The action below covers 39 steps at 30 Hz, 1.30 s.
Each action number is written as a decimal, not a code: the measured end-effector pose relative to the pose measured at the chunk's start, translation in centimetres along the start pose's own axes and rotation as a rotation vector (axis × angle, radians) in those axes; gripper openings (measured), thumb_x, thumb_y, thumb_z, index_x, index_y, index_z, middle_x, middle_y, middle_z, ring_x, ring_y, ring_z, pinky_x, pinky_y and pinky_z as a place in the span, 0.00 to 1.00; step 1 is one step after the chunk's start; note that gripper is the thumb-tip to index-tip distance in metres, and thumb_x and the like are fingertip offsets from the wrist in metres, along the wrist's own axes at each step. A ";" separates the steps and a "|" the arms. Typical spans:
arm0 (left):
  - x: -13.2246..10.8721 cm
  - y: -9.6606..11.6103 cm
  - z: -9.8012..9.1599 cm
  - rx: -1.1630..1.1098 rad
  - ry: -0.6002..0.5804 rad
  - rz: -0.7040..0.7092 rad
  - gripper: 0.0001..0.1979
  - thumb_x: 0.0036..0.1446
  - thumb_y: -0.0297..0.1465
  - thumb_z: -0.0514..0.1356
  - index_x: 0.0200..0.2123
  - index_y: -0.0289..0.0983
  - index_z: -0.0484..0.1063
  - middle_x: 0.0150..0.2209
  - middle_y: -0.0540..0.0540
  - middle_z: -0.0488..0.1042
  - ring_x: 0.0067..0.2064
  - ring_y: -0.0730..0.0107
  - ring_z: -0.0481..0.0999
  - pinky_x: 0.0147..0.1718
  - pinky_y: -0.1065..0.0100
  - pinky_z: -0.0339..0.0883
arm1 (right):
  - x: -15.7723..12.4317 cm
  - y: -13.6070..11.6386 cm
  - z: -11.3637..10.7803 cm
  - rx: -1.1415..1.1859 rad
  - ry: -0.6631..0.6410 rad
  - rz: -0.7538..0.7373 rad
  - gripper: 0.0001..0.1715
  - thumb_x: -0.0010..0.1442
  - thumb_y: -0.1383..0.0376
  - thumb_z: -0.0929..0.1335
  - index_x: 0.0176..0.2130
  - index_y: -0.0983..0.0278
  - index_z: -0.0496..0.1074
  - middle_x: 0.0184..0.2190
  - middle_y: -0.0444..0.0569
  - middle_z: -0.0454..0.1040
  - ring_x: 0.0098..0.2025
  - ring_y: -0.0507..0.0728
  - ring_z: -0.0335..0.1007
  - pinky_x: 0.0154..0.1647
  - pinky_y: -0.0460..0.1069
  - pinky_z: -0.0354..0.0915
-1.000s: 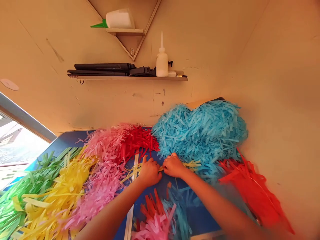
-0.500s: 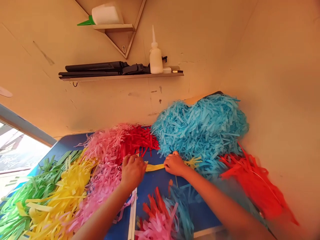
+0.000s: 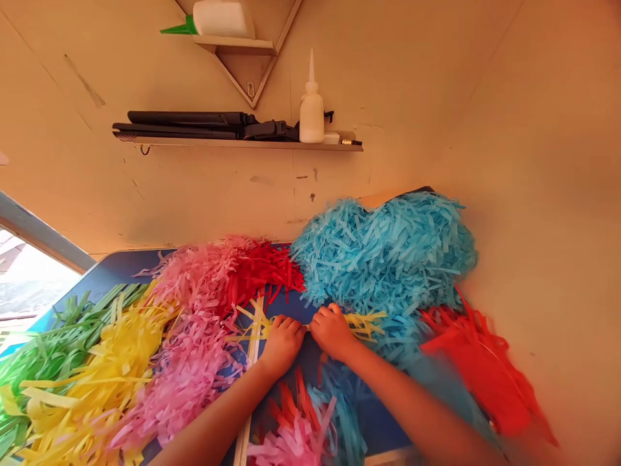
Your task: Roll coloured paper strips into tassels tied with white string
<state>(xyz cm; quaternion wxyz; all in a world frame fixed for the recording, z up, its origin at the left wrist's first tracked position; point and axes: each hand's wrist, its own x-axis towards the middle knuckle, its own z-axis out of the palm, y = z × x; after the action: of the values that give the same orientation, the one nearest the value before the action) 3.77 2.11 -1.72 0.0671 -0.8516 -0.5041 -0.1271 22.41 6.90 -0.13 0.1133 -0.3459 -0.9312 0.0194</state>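
Note:
Both my hands meet over the blue table point(image 3: 310, 362), with fingers closed on one yellow fringed paper strip point(image 3: 366, 323). My left hand point(image 3: 284, 340) pinches it on the left, where loose yellow ends fan out past the knuckles. My right hand point(image 3: 332, 330) grips it close by, and more yellow fringe sticks out to its right. Only a thin bit of the strip's middle shows between the fingertips. Just beyond my right hand lies a big heap of light-blue paper fringe point(image 3: 388, 252). Nearer to me is a mixed pink, red and blue bundle point(image 3: 301, 427).
Green point(image 3: 48, 356), yellow point(image 3: 101, 369) and pink point(image 3: 189, 369) fringe piles cover the left side. Red fringe point(image 3: 264, 272) lies at the back, with another red bundle point(image 3: 490, 369) at right. On the wall shelf point(image 3: 242, 144) stand a white squeeze bottle point(image 3: 312, 116) and a folded black tripod-like object point(image 3: 194, 123).
My hands have come closer together, the left moving right. The flat yellow band between them is now mostly hidden, and yellow fringe shows beyond my left hand. The view has shifted slightly.

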 end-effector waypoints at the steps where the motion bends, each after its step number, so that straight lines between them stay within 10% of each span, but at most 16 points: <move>1: -0.4 0.0 0.0 -0.012 0.004 -0.001 0.11 0.66 0.26 0.53 0.43 0.36 0.76 0.35 0.43 0.76 0.38 0.60 0.71 0.45 0.53 0.60 | -0.5 0.1 0.2 0.004 0.003 0.003 0.10 0.66 0.71 0.66 0.33 0.65 0.74 0.34 0.51 0.76 0.42 0.59 0.65 0.48 0.57 0.51; 11: -3.6 -1.8 -0.1 -0.234 0.021 -0.122 0.10 0.66 0.31 0.56 0.38 0.42 0.78 0.38 0.47 0.79 0.41 0.63 0.75 0.47 0.57 0.61 | -4.1 3.6 0.7 0.190 0.032 0.100 0.04 0.62 0.65 0.72 0.34 0.57 0.79 0.35 0.42 0.78 0.41 0.56 0.68 0.47 0.54 0.51; 26: -2.2 -1.4 -1.7 -0.239 -0.134 -0.390 0.11 0.63 0.34 0.56 0.31 0.39 0.75 0.34 0.45 0.77 0.40 0.58 0.74 0.40 0.58 0.58 | -2.6 3.1 0.6 0.283 -0.012 0.377 0.09 0.59 0.66 0.72 0.26 0.61 0.75 0.30 0.44 0.75 0.40 0.57 0.66 0.41 0.51 0.52; 34: -1.8 -1.4 -2.0 -0.154 -0.132 -0.334 0.07 0.61 0.32 0.58 0.36 0.40 0.76 0.35 0.45 0.76 0.41 0.58 0.72 0.42 0.57 0.58 | -2.1 2.5 -0.2 0.189 -0.041 0.354 0.05 0.57 0.67 0.71 0.29 0.62 0.74 0.31 0.46 0.75 0.39 0.58 0.66 0.40 0.52 0.51; 39: -1.7 -1.0 -2.4 -0.128 -0.102 -0.098 0.10 0.63 0.30 0.57 0.40 0.49 0.78 0.40 0.48 0.76 0.45 0.59 0.69 0.52 0.50 0.53 | -1.7 1.1 -1.2 0.133 -0.034 0.085 0.04 0.60 0.69 0.70 0.34 0.59 0.75 0.39 0.46 0.77 0.48 0.59 0.63 0.53 0.58 0.48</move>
<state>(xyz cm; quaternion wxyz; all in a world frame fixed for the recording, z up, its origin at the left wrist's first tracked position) 1.76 0.58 0.09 -0.0197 -0.8338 -0.5389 -0.1186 24.66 6.58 0.52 0.1190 -0.3763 -0.9142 0.0917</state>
